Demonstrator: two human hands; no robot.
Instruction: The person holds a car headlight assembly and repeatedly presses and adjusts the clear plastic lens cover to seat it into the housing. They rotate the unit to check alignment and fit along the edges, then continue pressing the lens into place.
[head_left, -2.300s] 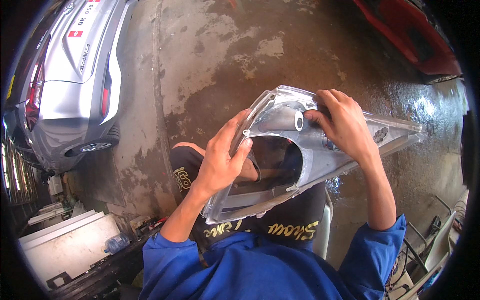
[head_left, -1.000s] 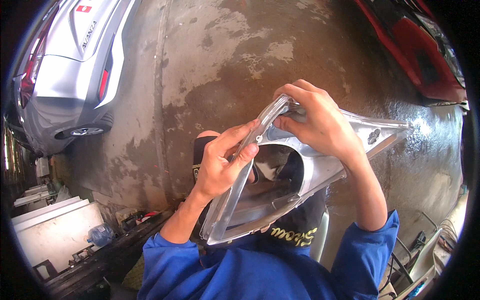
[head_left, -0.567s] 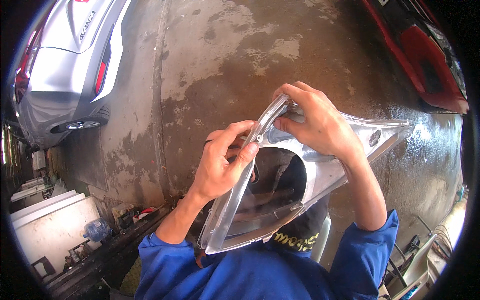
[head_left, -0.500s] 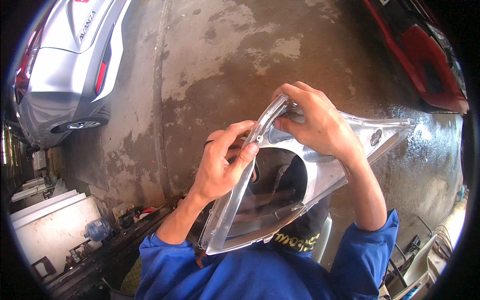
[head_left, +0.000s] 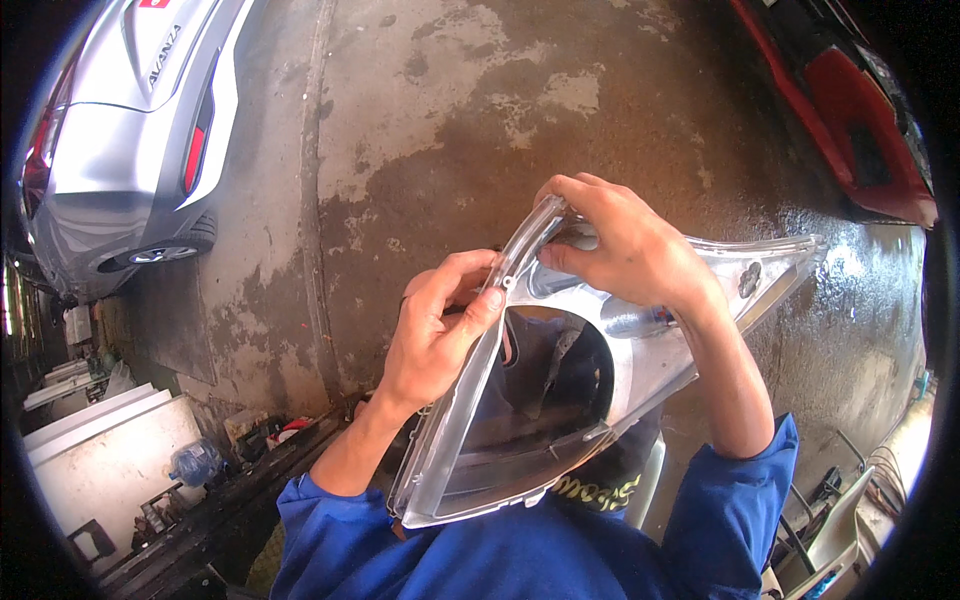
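Note:
Held up in front of my chest is a car headlight lens [head_left: 625,360], a clear plastic shell with a silver bezel inside and a large opening through it. It tapers to a point on the right. My left hand [head_left: 432,338] grips its left rim, the thumb on the near face and the fingers behind, partly hidden. At the upper corner my right hand [head_left: 632,245] pinches the rim, fingers over the outside and thumb inside the bezel. Through the opening, dark cloth on my lap shows.
A silver car [head_left: 115,145] stands at the upper left, and a red car bumper [head_left: 850,125] at the upper right. White boards [head_left: 115,470] and a blue plastic bottle [head_left: 197,461] are at lower left. Wet patches mark the concrete floor [head_left: 470,130]. Metal frames lie lower right.
The headlight lens has tilted a little, its lower left end shifting down and left and its opening showing more fully. Both hands moved slightly left with it, keeping their grip.

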